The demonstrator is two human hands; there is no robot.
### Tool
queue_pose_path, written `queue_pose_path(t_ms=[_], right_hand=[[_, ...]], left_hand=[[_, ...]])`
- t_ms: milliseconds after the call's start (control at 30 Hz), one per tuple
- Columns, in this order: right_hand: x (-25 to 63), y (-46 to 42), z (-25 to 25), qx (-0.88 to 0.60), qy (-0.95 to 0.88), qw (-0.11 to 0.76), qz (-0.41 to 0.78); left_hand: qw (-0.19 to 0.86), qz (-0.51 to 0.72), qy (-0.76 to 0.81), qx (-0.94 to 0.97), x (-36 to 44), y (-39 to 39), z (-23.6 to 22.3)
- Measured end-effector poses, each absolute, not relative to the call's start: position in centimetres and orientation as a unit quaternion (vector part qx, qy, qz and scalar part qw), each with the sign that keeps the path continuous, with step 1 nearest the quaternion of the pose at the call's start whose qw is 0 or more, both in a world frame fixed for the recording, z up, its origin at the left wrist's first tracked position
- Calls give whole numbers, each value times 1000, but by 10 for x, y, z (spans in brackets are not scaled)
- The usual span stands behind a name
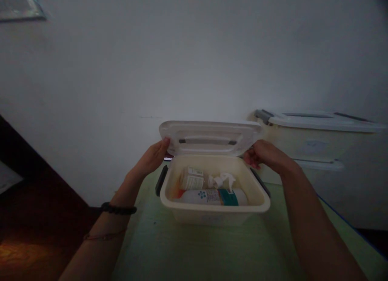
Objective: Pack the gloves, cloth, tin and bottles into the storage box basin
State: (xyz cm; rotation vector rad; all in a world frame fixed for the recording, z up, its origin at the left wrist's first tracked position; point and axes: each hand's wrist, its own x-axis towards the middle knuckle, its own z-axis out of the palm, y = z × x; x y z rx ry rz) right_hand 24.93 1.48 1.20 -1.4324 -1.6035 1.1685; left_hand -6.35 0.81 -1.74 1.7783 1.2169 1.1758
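Observation:
A cream plastic storage box stands uncovered on the green table, its dark side latches hanging outward. Behind its far rim a white lid is tilted up on edge, underside toward me. My left hand grips the lid's left end, thumb on the near face. At the lid's right end, my right hand holds it with curled fingers, close to the box's far right corner. Inside the box lie a white bottle with a teal label, a spray bottle with a white trigger head and a clear labelled container.
Larger cream storage boxes with a grey-latched white lid stand stacked at the right against the white wall. The green table runs beneath the box. A dark wooden floor shows at the lower left.

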Motion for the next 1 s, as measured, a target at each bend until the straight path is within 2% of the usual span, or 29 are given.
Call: queue_pose_path(t_ms=[333,600,733,833,1000], right_hand=[[263,11,17,-555,-655,300,415],[268,-5,31,-532,-717,249,375],[275,-9,34,-495,-765,171,375],[278,-12,34,-490,-769,124,392],[273,-12,30,-508,-766,139,370]], left_hand=[[444,411,380,699,-72,4,-15],[371,394,356,762,-71,-3,-9],[358,398,392,748,-73,-2,-11],[304,378,449,750,-68,-3,-7],[204,348,510,760,-54,-5,-4]])
